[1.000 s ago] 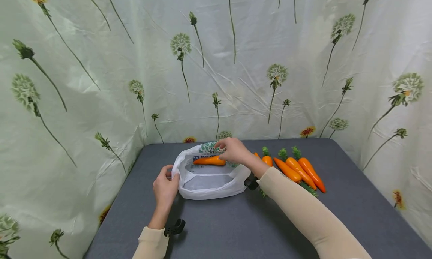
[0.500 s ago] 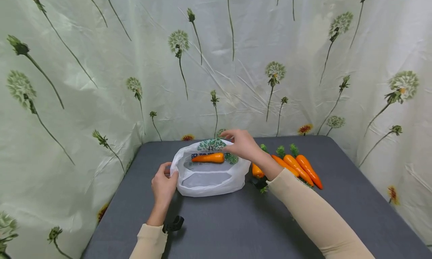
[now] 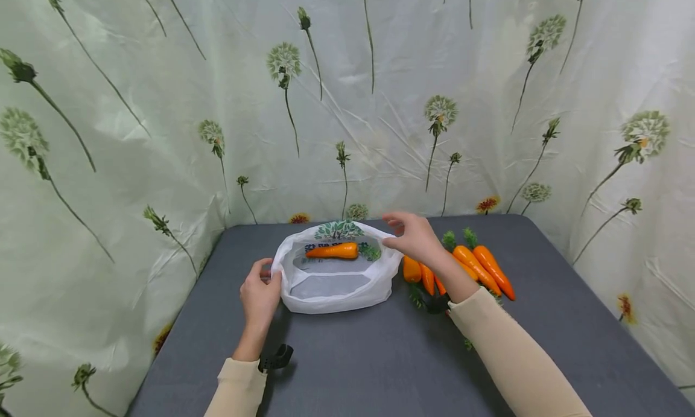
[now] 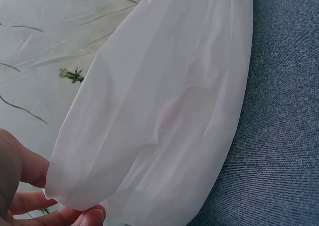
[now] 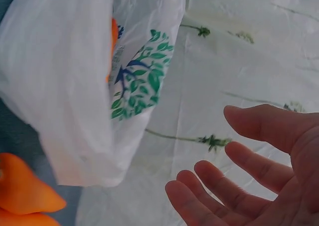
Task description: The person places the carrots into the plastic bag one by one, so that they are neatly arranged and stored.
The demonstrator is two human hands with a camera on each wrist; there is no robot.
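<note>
1. The left hand (image 3: 259,296) pinches the left rim of a white plastic bag (image 3: 336,296), which sits open on the grey bench (image 3: 369,362); the left wrist view shows its fingers (image 4: 30,186) curled round the thin film.
2. The right hand (image 3: 415,236) hovers just above the bag's right edge, holding nothing, its fingers (image 5: 239,186) spread and relaxed.
3. One carrot (image 3: 332,250) lies inside the bag along its far side, tip to the left, its green top (image 3: 370,251) to the right.
4. The bag carries a green tree print (image 3: 338,229) on its far wall, seen also in the right wrist view (image 5: 142,81).
5. A cluster of loose carrots (image 3: 478,266) lies on the bench just to the right of the bag, partly hidden by the right forearm.
6. A pale curtain (image 3: 347,91) printed with dandelions hangs behind and beside the bench.
</note>
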